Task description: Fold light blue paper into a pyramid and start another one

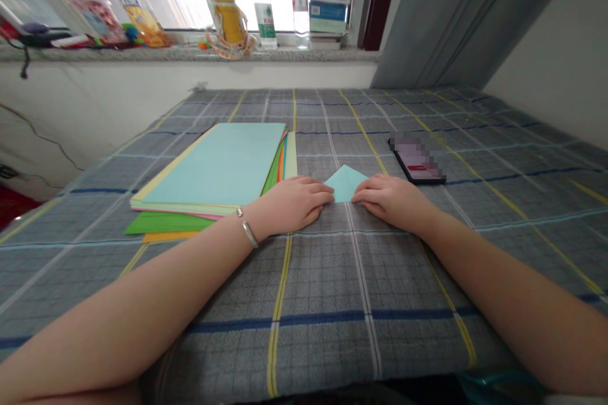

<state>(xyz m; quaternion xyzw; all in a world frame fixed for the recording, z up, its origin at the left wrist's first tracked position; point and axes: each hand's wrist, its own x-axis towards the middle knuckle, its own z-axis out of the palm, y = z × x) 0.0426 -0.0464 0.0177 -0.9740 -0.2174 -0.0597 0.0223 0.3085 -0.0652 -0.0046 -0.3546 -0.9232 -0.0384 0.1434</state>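
A small piece of light blue paper, folded to a triangle with its point away from me, lies on the checked cloth between my hands. My left hand has its fingers closed on the paper's left corner, and a silver bangle circles that wrist. On the right corner, my right hand pinches the paper between thumb and fingers. Both hands rest low on the cloth. Just left of my left hand is a stack of coloured paper, with a light blue sheet on top and green, orange and pink edges showing.
A dark-framed phone lies beyond my right hand. The grey checked cloth covers the surface under everything. Along the windowsill stand a drink bottle, a yellow cup, a clear bottle and boxes. A grey curtain hangs at right.
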